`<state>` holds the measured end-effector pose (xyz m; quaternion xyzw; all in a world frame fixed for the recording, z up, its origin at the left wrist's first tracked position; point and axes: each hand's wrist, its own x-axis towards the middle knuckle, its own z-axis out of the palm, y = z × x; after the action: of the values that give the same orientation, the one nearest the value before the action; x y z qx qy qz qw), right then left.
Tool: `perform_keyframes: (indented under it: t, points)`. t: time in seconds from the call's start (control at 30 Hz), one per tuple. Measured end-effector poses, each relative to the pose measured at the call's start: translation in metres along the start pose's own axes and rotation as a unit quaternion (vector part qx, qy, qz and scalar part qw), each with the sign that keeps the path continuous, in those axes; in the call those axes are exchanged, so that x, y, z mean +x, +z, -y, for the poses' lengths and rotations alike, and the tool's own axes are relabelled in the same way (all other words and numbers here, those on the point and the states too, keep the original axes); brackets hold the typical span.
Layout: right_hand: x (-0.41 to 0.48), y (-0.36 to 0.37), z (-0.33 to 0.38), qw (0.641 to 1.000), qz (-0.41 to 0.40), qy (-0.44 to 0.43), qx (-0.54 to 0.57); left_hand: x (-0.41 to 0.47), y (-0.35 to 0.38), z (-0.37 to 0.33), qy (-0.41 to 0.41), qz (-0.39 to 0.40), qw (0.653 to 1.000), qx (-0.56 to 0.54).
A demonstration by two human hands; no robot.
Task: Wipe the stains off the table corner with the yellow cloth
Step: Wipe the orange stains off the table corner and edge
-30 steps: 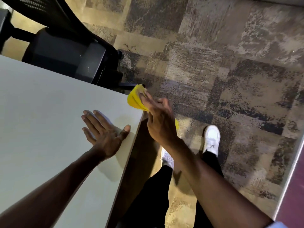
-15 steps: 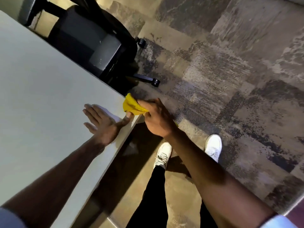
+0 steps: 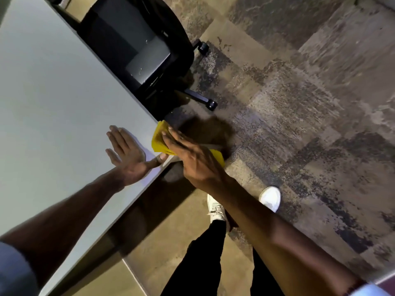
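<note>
We stand at the table (image 3: 64,116) corner with the cloth (image 3: 159,140) pressed flat on it. Our right hand (image 3: 192,159) lies over the cloth, fingers stretched out and pushing down rather than pinching it; part of the cloth pokes out past the fingertips at the corner tip, and another bit shows beyond the table edge under the wrist side. Our left hand (image 3: 130,154) rests open and flat on the tabletop just beside the cloth, holding nothing, thumb reaching toward the yellow edge, and we judge it is bracing us.

We judge the wiping is underway: cloth and corner are in contact, which is the working part of the task. How much is done we cannot say. The stains are not visible here; the spot is hidden under cloth and hand, and the bare tabletop around it looks plain and pale. What seems left is more strokes over the corner, then lifting the cloth to check the surface.

A chair (image 3: 132,50) stands just behind the corner, our shoes (image 3: 269,198) on the carpet (image 3: 310,103) below.
</note>
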<state>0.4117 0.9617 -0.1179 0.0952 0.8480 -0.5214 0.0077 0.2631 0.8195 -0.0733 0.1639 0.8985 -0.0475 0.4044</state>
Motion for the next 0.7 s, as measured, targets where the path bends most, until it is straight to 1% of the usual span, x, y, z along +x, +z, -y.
perform_keyframes:
  t: [0.07, 0.13, 0.23, 0.37, 0.57, 0.63, 0.7]
  points:
    - [-0.017, 0.003, -0.004, 1.0, -0.015, 0.006, 0.019, 0.003, -0.001, 0.002, 0.004, 0.008, 1.0, 0.004]
    - [-0.027, 0.002, -0.007, 0.999, -0.014, 0.023, 0.045, 0.005, -0.002, 0.004, 0.011, 0.014, 1.0, 0.007]
    - [-0.007, -0.004, -0.009, 0.997, -0.006, 0.018, 0.081, 0.006, 0.0, 0.009, 0.016, 0.01, 1.0, 0.004]
    - [0.033, -0.009, -0.004, 0.997, 0.011, 0.033, 0.071, 0.004, 0.001, 0.009, 0.012, 0.007, 1.0, 0.004]
    - [0.0, -0.017, -0.006, 0.996, 0.035, 0.019, 0.079, 0.0, -0.004, 0.007, 0.033, 0.017, 0.999, -0.008]
    - [0.006, -0.021, -0.005, 0.995, 0.048, 0.029, 0.085, 0.0, -0.005, 0.007, 0.048, 0.019, 0.999, -0.013]
    - [0.032, -0.024, -0.003, 0.994, 0.05, 0.035, 0.086, 0.001, -0.006, 0.005, 0.041, 0.022, 0.999, -0.018]
